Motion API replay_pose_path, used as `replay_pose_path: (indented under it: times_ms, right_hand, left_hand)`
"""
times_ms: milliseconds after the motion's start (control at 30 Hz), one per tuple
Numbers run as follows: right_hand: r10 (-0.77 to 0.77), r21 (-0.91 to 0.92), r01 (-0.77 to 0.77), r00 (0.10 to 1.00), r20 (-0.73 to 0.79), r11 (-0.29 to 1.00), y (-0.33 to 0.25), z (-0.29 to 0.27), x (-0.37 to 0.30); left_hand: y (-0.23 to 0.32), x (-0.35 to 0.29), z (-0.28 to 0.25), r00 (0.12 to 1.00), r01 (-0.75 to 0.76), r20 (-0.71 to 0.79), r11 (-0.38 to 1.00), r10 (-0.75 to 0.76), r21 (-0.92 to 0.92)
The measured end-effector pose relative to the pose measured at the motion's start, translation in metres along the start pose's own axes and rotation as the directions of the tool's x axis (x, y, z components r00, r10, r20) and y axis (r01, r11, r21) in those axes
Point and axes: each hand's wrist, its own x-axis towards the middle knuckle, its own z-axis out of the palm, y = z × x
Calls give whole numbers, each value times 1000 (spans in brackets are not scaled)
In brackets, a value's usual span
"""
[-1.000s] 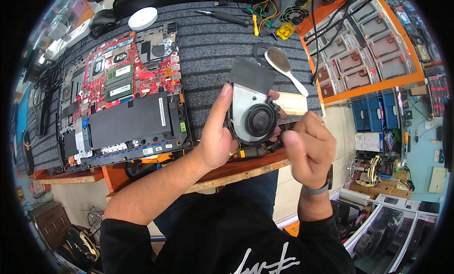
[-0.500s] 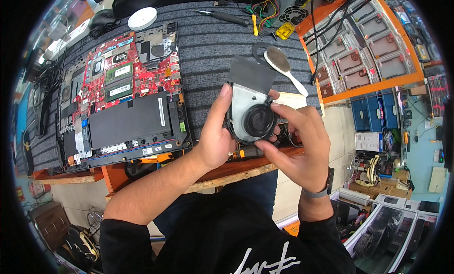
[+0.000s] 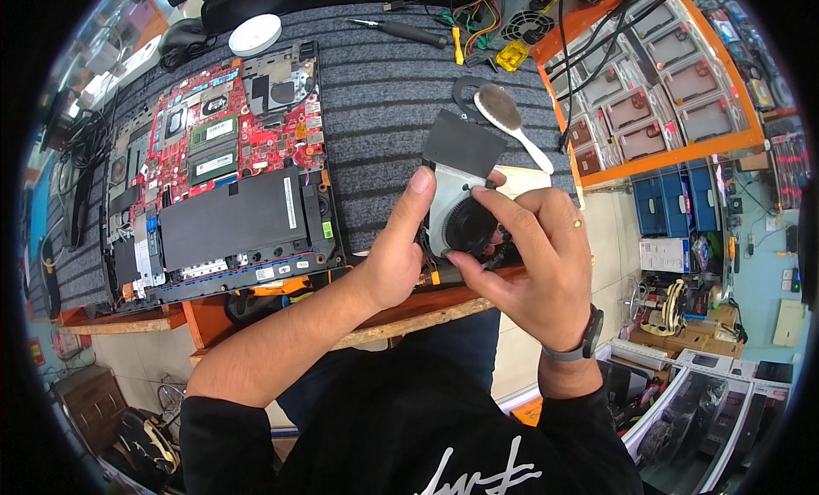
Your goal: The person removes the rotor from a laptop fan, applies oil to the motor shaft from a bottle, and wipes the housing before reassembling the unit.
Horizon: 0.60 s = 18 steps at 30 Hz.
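Between my hands, over the front edge of the workbench, is a laptop cooling fan (image 3: 447,186) with a pale metal housing and a round black rotor. A dark grey flap (image 3: 466,144) sticks out from its far end. My left hand (image 3: 399,239) grips the housing along its left side, thumb on top. My right hand (image 3: 537,260) holds the fan's right side, thumb and index finger at the rotor's rim; its other fingers are partly hidden. To the left lies an opened laptop base (image 3: 235,226) with a red circuit board (image 3: 192,132) and a black battery.
A white-handled brush (image 3: 512,124) lies beyond the fan, beside a black ring. Farther back are a dark screwdriver (image 3: 401,32), a white round lid (image 3: 255,35), coloured wires and a small fan (image 3: 527,26). An orange-framed drawer rack (image 3: 657,85) borders the bench's right side.
The laptop fan has shifted slightly right and tilted, its rotor now more edge-on. My right hand has turned with it, its fingers moving over the rotor.
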Motion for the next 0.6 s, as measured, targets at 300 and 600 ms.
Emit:
replay_pose_path:
  times_ms: [300, 600]
  right_hand:
    - [15, 65, -11, 998, -58, 998, -1, 1, -2]
    - [248, 641, -185, 969, -9, 745, 24, -16, -12]
  left_hand:
    - [4, -3, 6, 1000, -21, -2, 998, 21, 65]
    - [6, 6, 2, 997, -28, -71, 985, 16, -168]
